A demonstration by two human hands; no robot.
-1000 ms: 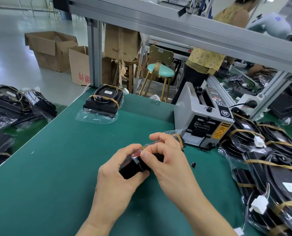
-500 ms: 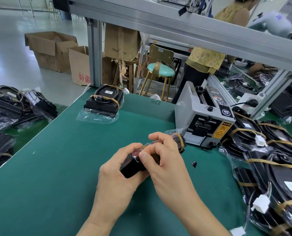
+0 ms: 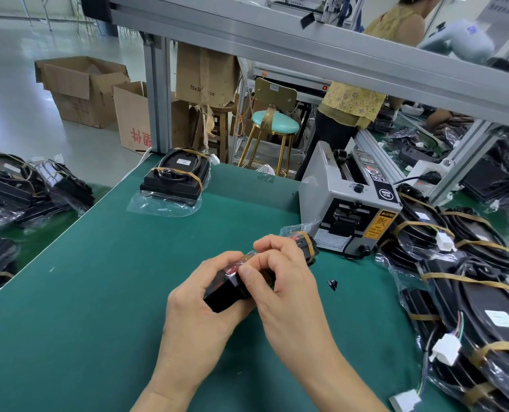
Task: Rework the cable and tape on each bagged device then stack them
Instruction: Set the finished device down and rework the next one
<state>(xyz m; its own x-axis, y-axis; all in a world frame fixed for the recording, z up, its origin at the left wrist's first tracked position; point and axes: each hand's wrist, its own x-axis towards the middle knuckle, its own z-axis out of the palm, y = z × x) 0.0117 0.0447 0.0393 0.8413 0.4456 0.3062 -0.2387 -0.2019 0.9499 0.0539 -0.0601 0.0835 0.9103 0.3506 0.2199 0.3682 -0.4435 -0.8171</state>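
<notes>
Both hands grip bagged device [image 3: 232, 288] at frame centre: left hand [image 3: 199, 316] cups near end, right hand [image 3: 280, 281] pinches top. Long axis runs lower-left to upper-right, far end toward tape dispenser [image 3: 348, 203].

— What do the arms have on them?
— Nothing. Both forearms are bare right down to the bottom edge of the view, with no sleeve showing.
— And the hands?
— The left hand [image 3: 199, 304] and the right hand [image 3: 280, 281] are bare too. The nails are short and plain; one thumbnail [image 3: 245, 270] on the right hand faces the camera.
</notes>
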